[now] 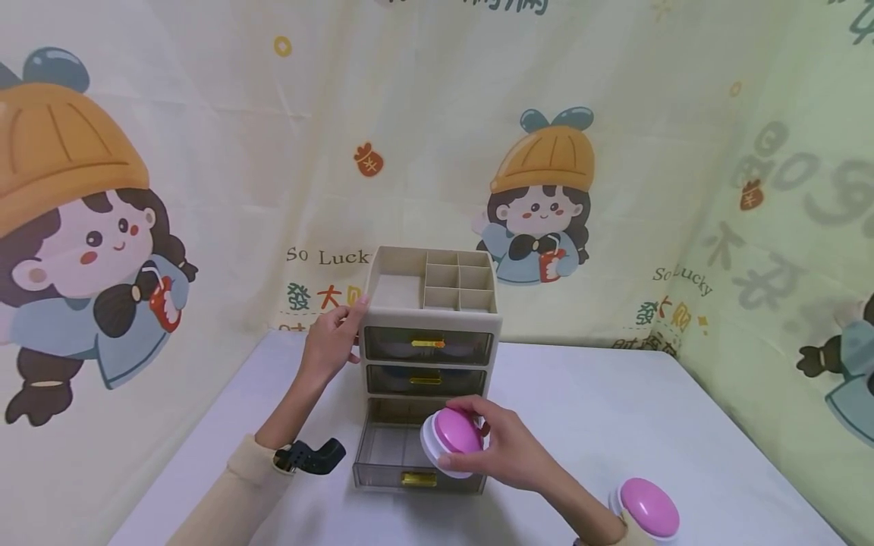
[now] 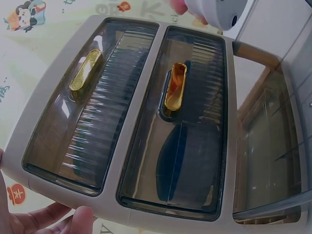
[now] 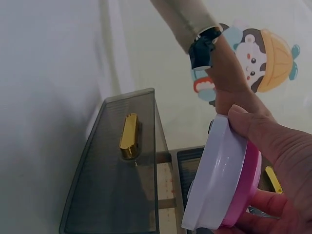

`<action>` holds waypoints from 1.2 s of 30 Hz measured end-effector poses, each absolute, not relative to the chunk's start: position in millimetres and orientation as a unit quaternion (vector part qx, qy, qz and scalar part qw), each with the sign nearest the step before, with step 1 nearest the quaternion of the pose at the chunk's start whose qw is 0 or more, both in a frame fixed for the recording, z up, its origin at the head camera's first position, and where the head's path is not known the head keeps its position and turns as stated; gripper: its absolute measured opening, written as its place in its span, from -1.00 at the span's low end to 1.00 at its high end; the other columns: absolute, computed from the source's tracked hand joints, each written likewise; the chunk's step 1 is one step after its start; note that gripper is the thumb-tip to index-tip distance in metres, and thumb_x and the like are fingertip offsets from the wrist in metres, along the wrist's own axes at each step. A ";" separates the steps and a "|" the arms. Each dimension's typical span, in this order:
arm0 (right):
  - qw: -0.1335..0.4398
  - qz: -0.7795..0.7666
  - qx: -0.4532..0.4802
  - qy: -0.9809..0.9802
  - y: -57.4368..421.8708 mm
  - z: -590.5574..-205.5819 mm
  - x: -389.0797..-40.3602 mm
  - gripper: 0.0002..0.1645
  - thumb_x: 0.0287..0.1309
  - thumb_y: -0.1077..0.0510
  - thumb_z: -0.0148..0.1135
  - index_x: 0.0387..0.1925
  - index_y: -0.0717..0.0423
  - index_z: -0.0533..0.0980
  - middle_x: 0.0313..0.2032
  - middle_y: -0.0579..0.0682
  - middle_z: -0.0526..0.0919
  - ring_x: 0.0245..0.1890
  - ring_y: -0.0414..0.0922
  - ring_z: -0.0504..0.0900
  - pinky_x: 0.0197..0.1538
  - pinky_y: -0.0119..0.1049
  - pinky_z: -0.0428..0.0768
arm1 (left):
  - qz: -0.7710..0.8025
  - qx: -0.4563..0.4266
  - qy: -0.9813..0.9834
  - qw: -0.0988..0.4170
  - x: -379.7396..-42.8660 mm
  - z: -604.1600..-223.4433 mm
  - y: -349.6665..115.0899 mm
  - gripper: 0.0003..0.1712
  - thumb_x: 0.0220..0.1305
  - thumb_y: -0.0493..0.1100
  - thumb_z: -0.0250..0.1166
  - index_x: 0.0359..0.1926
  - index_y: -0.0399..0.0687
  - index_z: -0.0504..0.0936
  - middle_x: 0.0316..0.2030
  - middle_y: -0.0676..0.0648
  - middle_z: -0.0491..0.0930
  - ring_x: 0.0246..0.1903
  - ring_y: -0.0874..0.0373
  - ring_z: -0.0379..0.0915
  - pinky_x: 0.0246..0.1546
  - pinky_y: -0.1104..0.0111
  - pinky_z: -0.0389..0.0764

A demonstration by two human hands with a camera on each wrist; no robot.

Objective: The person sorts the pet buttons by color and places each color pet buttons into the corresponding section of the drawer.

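A beige desktop drawer cabinet (image 1: 429, 317) stands upright with a divided open top. Its lowest clear drawer (image 1: 382, 476) is pulled out toward me, while the two upper drawers (image 2: 170, 161) are closed. My left hand (image 1: 329, 345) rests against the cabinet's left side, near the upper front corner. In my right hand (image 1: 515, 449) I grip a round pink-and-white domed case (image 1: 459, 431), thumb and fingers on its edges. It is tilted over the right half of the open drawer in the head view. The right wrist view shows its smooth white side (image 3: 217, 180).
A second pink-and-white domed case (image 1: 649, 506) lies on the white table (image 1: 567, 394) at front right, close by my right forearm. The open drawer's gold handle (image 3: 129, 136) juts toward me. A printed cloth (image 1: 423, 98) hangs behind and beside the table.
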State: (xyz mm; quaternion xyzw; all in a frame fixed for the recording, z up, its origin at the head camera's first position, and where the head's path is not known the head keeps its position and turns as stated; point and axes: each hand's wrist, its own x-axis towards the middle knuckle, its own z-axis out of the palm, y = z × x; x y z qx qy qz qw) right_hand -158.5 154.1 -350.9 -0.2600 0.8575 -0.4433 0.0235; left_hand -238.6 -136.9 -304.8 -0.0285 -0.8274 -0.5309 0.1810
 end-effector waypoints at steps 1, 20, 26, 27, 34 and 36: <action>0.026 -0.447 -0.259 0.856 152.6 -351.2 -159.8 -0.22 -0.06 -0.11 0.64 0.21 -0.08 0.53 -0.02 -0.21 0.64 -0.10 -0.05 0.54 -0.19 -0.32 0.66 | -0.531 -0.028 -0.828 0.181 -238.5 -304.8 -136.7 -0.24 0.47 0.40 0.02 0.01 -0.23 0.66 -0.19 -0.27 0.66 -0.26 -0.07 0.65 -0.54 0.36 0.68; 0.049 -0.466 -0.267 0.842 126.1 -354.4 -176.0 -0.25 -0.02 -0.08 0.62 0.20 -0.02 0.53 -0.01 -0.10 0.66 -0.10 -0.11 0.58 -0.11 -0.33 0.64 | -0.527 -0.028 -0.830 0.182 -237.8 -304.4 -137.6 -0.23 0.48 0.38 0.02 0.06 -0.26 0.64 -0.24 -0.29 0.66 -0.27 -0.06 0.64 -0.55 0.39 0.67; 0.059 -0.466 -0.266 0.841 118.3 -358.0 -179.6 -0.22 -0.01 -0.09 0.61 0.23 0.01 0.52 -0.01 -0.11 0.65 -0.10 -0.11 0.58 -0.11 -0.32 0.65 | -0.528 -0.023 -0.829 0.182 -236.2 -304.3 -136.0 -0.24 0.48 0.38 0.03 0.03 -0.24 0.65 -0.25 -0.28 0.66 -0.26 -0.06 0.65 -0.55 0.39 0.67; 0.058 -0.464 -0.267 0.842 117.1 -358.6 -180.1 -0.21 -0.01 -0.09 0.61 0.24 0.02 0.51 -0.01 -0.11 0.65 -0.09 -0.11 0.58 -0.11 -0.32 0.65 | -0.529 -0.022 -0.829 0.182 -235.9 -304.1 -135.6 -0.25 0.48 0.38 0.03 0.04 -0.24 0.65 -0.24 -0.28 0.66 -0.26 -0.06 0.65 -0.55 0.39 0.67; 0.042 -0.432 -0.268 0.860 107.7 -362.1 -182.4 -0.18 -0.02 -0.13 0.61 0.24 0.06 0.51 0.03 -0.11 0.64 -0.04 -0.13 0.58 -0.08 -0.33 0.65 | -0.530 -0.022 -0.828 0.182 -235.7 -303.6 -134.0 -0.25 0.48 0.37 0.04 0.07 -0.24 0.64 -0.20 -0.30 0.66 -0.24 -0.08 0.65 -0.55 0.40 0.66; 0.038 -0.427 -0.267 0.863 105.6 -363.2 -183.0 -0.18 -0.03 -0.13 0.61 0.24 0.05 0.51 0.04 -0.11 0.65 -0.03 -0.13 0.58 -0.08 -0.34 0.65 | -0.530 -0.023 -0.828 0.183 -235.6 -303.5 -134.0 -0.25 0.48 0.37 0.04 0.08 -0.25 0.64 -0.19 -0.30 0.65 -0.24 -0.08 0.64 -0.55 0.41 0.65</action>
